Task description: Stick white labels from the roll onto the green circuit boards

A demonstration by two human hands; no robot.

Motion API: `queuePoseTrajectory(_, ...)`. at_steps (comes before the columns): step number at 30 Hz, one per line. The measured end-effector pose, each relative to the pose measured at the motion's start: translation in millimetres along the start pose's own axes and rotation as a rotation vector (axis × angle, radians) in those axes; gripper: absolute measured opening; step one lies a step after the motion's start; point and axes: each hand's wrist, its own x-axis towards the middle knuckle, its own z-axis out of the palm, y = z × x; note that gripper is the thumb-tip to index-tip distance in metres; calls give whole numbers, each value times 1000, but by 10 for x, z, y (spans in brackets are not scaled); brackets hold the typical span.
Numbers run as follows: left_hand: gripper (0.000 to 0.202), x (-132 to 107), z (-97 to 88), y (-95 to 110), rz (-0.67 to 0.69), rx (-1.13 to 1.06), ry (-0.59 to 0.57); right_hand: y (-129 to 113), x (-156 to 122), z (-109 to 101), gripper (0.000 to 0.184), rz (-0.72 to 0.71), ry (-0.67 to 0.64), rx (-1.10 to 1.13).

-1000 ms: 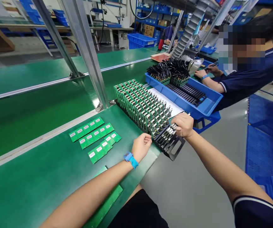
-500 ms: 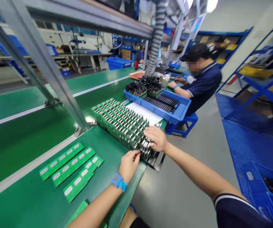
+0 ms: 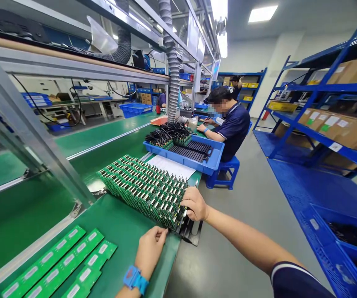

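green bench (image 3: 125, 236): right hand (image 3: 195, 203) on circuit boards (image 3: 144, 192) (racked)

Blue steel shelving (image 3: 316, 86) with cardboard boxes (image 3: 348, 131), grey floor (image 3: 246, 219), white wall (image 3: 252, 56), 1 ceiling light panel (image 3: 262, 8), probably LED.

The person has one left hand (image 3: 149, 249) and one right hand (image 3: 195, 203). There is one black rack (image 3: 191, 235) with many upright boards (image 3: 141, 192), at least four loose green circuit boards (image 3: 43, 258), one blue tray (image 3: 197, 164), one blue stool (image 3: 224, 171) and one seated co-worker (image 3: 234, 129).
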Motion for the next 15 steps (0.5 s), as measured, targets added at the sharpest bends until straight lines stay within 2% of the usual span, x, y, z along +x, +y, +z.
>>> queuePoseTrajectory(4, 28, -150, -147, 93, -68, 4, -66, -22, 0, -100, 54, -23, -4, 90)
queuePoseTrajectory(7, 31, -345, -385, 131, -146, 6, -98, -2, -26, -105, 55, -36, -3, 194)
queuePoseTrajectory(11, 33, -757, -889, 91, -244, 4, -124, 20, -65, -75, 45, -33, 32, 285)
queuePoseTrajectory(13, 33, -1059, -1172, -2, -292, 43, -69, 8, -68, -78, 42, -36, 57, 306)
queuePoseTrajectory(15, 33, -1421, -1428, -164, -361, 118, 36, -19, -63, -70, 40, -32, 78, 318)
